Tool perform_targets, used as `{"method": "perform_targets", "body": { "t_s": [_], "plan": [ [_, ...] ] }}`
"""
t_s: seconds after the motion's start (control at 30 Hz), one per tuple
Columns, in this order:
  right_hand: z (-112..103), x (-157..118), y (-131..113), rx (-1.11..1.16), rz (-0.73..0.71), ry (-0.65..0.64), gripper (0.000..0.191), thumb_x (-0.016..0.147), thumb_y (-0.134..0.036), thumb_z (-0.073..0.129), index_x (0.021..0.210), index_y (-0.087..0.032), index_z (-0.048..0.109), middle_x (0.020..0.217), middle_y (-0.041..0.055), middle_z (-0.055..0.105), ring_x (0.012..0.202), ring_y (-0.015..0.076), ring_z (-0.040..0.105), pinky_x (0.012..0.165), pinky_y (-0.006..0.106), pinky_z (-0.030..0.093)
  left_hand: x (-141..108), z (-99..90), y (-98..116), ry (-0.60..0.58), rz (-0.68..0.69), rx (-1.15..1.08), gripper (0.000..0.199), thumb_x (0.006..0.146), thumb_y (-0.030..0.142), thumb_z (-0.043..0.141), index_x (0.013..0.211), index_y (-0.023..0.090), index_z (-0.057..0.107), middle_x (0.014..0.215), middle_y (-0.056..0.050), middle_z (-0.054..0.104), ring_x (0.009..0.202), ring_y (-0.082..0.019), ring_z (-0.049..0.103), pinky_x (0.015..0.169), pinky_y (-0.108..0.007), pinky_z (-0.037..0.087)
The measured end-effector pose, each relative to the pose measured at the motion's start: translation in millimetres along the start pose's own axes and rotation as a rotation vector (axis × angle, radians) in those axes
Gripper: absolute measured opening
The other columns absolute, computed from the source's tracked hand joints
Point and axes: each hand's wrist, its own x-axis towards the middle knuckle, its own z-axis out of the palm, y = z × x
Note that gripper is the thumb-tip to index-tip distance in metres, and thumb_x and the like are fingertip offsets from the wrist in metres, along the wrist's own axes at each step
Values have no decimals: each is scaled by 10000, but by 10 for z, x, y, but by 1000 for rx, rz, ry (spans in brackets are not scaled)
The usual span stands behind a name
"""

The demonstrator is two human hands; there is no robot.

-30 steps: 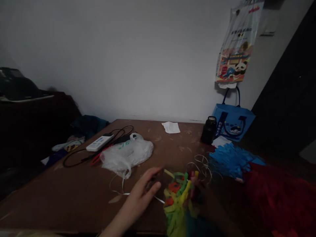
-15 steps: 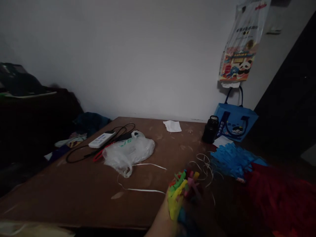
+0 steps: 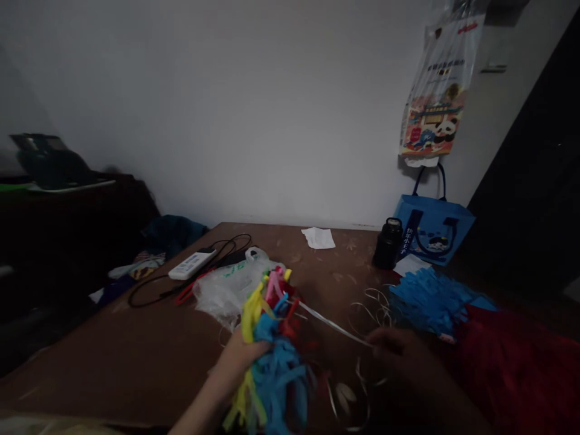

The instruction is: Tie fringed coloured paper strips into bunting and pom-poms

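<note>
Currently, a multicoloured strip bundle [image 3: 276, 362] is gripped in the left hand [image 3: 242, 353] over the near middle of the table [image 3: 158, 350] | a white ribbon [image 3: 333, 324], stretched rightward from the bundle, is pinched by the right hand [image 3: 394, 347] | a plastic bag [image 3: 222, 290] is partly hidden behind

On my feed the counter [image 3: 154, 344] backs onto the wall [image 3: 272, 121]. Back left: gadget [image 3: 193, 264], plastic bag [image 3: 217, 287] right of it. Paper [image 3: 319, 238] sits mid-back, then bottle [image 3: 387, 244] and tote [image 3: 437, 226] back right, hanging bag [image 3: 432, 109] above. I've got the fringed bundle [image 3: 278, 368] front-middle in the left hand [image 3: 240, 356], ribbon [image 3: 333, 324] running right to the right hand [image 3: 394, 347]. Streamer heaps [image 3: 432, 302] lie far right.
</note>
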Motion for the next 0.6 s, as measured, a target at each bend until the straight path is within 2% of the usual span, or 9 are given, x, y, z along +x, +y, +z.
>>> {"method": "perform_targets", "body": {
  "t_s": [0.1, 0.13, 0.2, 0.27, 0.37, 0.43, 0.5, 0.53, 0.6],
  "plan": [
    [-135, -23, 58, -276, -56, 113, 270, 908, -372, 488, 864, -194, 686, 731, 7, 673, 670, 176, 632, 575, 254, 452, 76, -262, 187, 98, 21, 79, 449, 586, 357, 655, 983, 155, 593, 831, -76, 722, 783, -307, 681, 716, -395, 559],
    [-98, -19, 37, -422, -130, 105, 289, 930, -343, 446, 851, -199, 683, 731, 12, 675, 664, 172, 626, 573, 253, 444, 88, -267, 247, 117, 57, 140, 455, 594, 319, 652, 1016, 158, 597, 903, -87, 727, 861, -316, 678, 774, -398, 549],
    [53, 1, -69, -679, -303, 10, 289, 932, -294, 437, 801, -212, 682, 707, 20, 669, 628, 158, 602, 561, 243, 419, 77, -157, 352, 121, 168, 369, 491, 632, 238, 623, 1118, 177, 591, 1063, -100, 714, 1020, -319, 648, 886, -396, 507],
    [216, 45, -247, -802, -427, -83, 237, 902, -286, 500, 762, -225, 681, 665, 19, 644, 591, 143, 560, 540, 234, 383, 2, 69, 445, 17, 307, 698, 506, 691, 152, 563, 1195, 190, 572, 1131, -118, 695, 1080, -314, 627, 922, -403, 477],
    [303, 190, -533, -849, -502, -109, 203, 897, -307, 527, 799, -240, 691, 726, 20, 636, 640, 137, 542, 569, 236, 356, -229, 402, 621, -312, 477, 970, 409, 712, 76, 538, 1090, 188, 644, 1019, -131, 715, 979, -317, 653, 874, -402, 486],
    [273, 310, -619, -947, -550, -85, 243, 937, -305, 478, 870, -244, 703, 786, 19, 635, 677, 132, 550, 586, 236, 341, -386, 476, 759, -526, 555, 922, 294, 744, 122, 585, 1006, 220, 674, 964, -85, 723, 908, -281, 663, 845, -353, 501],
    [269, 379, -569, -1021, -557, -67, 263, 961, -303, 455, 924, -241, 708, 787, 10, 634, 661, 115, 558, 556, 218, 325, -452, 402, 850, -606, 522, 711, 247, 820, 214, 597, 1055, 257, 664, 1013, -42, 721, 908, -237, 668, 834, -297, 515],
    [298, 379, -503, -1041, -555, -77, 251, 955, -306, 472, 909, -230, 707, 770, 5, 632, 632, 108, 554, 529, 211, 312, -438, 329, 856, -578, 481, 589, 271, 842, 242, 590, 1106, 266, 648, 1061, -33, 715, 936, -228, 667, 845, -286, 518],
    [406, 314, -356, -1071, -578, -134, 194, 906, -338, 558, 841, -213, 692, 726, -14, 624, 555, 92, 521, 474, 210, 267, -335, 181, 776, -392, 406, 454, 379, 817, 220, 601, 1193, 257, 612, 1140, -43, 698, 1019, -246, 652, 902, -315, 508]
  ]
}}
